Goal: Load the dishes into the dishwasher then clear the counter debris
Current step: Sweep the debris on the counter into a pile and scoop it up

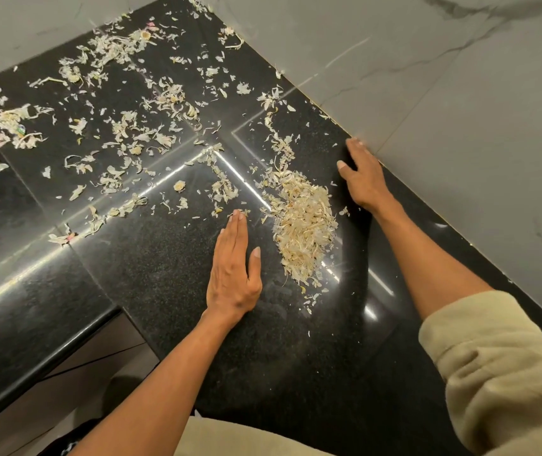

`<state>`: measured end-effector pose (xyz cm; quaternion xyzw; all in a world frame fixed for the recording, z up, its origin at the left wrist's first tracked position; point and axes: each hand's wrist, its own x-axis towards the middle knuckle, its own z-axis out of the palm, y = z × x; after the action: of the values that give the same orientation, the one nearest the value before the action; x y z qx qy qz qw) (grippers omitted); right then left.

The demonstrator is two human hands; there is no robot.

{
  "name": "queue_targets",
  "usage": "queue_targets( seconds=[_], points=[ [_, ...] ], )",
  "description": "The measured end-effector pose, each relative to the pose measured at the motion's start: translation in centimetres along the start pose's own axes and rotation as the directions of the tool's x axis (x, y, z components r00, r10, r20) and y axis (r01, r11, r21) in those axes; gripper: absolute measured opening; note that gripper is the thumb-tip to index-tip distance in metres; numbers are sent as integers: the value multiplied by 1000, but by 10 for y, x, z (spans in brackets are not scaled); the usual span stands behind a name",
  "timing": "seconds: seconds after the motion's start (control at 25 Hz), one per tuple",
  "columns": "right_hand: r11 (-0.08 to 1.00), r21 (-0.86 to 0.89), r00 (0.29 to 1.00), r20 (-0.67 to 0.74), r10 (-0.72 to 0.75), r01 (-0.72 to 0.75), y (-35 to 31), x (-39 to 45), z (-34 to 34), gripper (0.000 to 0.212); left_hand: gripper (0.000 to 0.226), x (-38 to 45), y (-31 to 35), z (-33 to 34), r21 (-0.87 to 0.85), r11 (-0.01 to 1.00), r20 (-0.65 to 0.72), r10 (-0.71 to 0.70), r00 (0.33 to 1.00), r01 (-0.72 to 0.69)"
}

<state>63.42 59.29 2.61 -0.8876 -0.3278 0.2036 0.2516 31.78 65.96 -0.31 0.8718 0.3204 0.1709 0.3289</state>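
Observation:
Pale dry peel scraps lie scattered over a polished black counter (pixel 151 264). A dense heap of the scraps (pixel 305 225) sits between my two hands. My left hand (pixel 235 271) lies flat on the counter just left of the heap, fingers straight and together, fingertips touching a few flakes. My right hand (pixel 361 176) rests on the counter to the right of the heap, beside the wall, with fingers spread and relaxed. Neither hand holds anything. Loose scraps (pixel 121 126) cover the far and left parts of the counter.
A grey marbled wall (pixel 460 93) runs along the counter's right side and another (pixel 32 24) along the back. The counter's front edge (pixel 49 353) drops off at lower left to a tiled floor. No dishes or dishwasher are in view.

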Motion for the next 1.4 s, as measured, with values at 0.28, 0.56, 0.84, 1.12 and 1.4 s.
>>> queue_targets(
  seconds=[0.28,0.56,0.84,1.12,1.4],
  points=[
    [960,63,943,180,-281,274,-35,-30,36,59,62,1,1,0,-3,1000,-2,3,1000,-3],
    [987,145,977,-188,99,-72,12,-47,-1,59,62,0,-1,1,-9,1000,-6,5,1000,-5],
    [994,92,991,-125,-53,65,-23,-92,63,68,61,1,-2,1,-13,1000,-14,11,1000,-11],
    [842,538,965,-240,100,47,-35,-140,60,70,61,0,-1,1,-28,999,-10,21,1000,-22],
    [983,165,931,-337,137,-85,-24,-172,96,77,61,1,-4,2,-29,999,-7,27,1000,-27]
  ],
)
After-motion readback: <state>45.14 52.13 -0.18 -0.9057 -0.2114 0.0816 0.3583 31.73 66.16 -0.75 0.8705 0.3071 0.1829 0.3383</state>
